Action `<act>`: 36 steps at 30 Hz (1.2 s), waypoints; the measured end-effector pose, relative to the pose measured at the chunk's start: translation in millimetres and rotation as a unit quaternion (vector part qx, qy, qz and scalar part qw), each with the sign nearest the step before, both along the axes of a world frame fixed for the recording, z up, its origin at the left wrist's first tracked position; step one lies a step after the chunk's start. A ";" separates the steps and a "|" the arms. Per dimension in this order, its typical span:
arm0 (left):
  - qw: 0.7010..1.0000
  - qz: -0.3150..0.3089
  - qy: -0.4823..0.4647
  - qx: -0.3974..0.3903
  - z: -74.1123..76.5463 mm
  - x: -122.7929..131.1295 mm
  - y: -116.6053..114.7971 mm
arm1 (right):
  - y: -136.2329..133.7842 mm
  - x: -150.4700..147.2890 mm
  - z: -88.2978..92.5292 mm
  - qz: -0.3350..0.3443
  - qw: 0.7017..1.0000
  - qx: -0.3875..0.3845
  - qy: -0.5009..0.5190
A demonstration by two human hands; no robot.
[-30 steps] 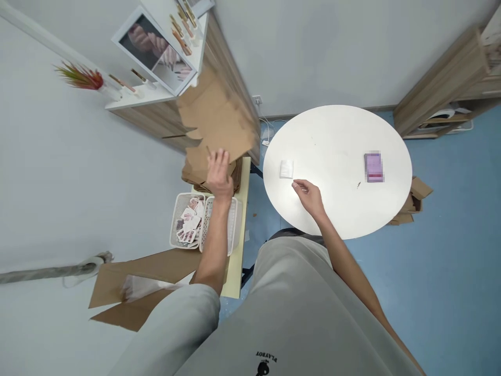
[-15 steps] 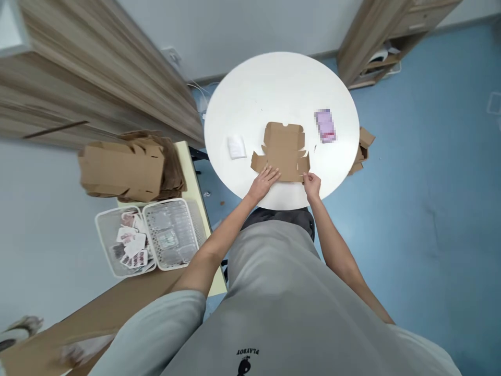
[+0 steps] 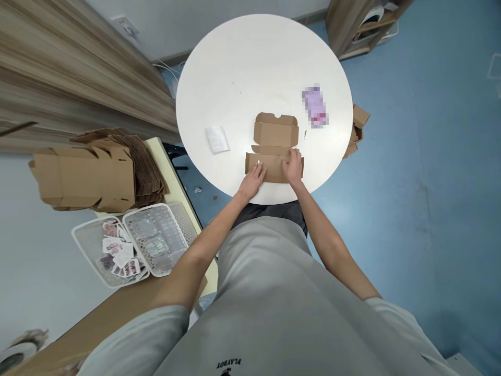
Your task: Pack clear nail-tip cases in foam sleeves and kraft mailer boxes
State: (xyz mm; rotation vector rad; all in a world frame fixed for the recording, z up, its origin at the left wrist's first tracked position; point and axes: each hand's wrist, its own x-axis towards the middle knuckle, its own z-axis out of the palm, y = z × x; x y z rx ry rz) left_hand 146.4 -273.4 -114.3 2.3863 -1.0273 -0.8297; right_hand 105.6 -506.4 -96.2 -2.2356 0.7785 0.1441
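- The brown carton sits partly folded at the near side of the white desk, its notched panel on the far side.
- Left hand: fingers outstretched, resting on the carton's near left corner.
- Right hand: fingers curled over the carton's near right part; whether it pinches the cardboard or only presses, I cannot tell.
- For a clean fold, I would hold the base flat with one hand while the other turns each side flap upright along its crease, pressing firmly from end to end.
- Both sides should stand square and any tabs sit fully in their slots before the far panel is folded over; forcing a skewed tab could tear or buckle the board.
- The white packet to the left and the purple item to the far right lie clear of the carton, so there seems room to work.
- Writing: the grey shirt reads "PLAYBOY", upside down in this view. The purple item is pixelated, so nothing on it is readable; I can make out no print on the carton.
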 end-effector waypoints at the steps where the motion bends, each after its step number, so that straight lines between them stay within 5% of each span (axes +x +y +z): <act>1: 1.000 0.018 -0.001 0.010 1.0 2.5 2.8 | -2.3 8.6 -5.5 0.003 1.000 0.000 0.004; 8: 0.994 0.107 0.034 -0.007 6.8 8.8 9.9 | -25.2 39.1 -30.8 0.044 0.998 0.038 0.015; 19: 0.965 0.253 0.043 0.045 31.7 25.9 -8.6 | -0.9 -31.3 3.9 0.135 0.983 0.041 0.118; 28: 0.978 0.114 0.001 0.173 54.0 47.5 -21.3 | 1.5 -29.3 16.1 0.153 0.975 -0.003 0.163; 36: 0.985 0.164 -0.044 0.035 46.0 39.0 -9.9 | 0.0 -22.7 21.1 0.157 0.971 -0.011 0.181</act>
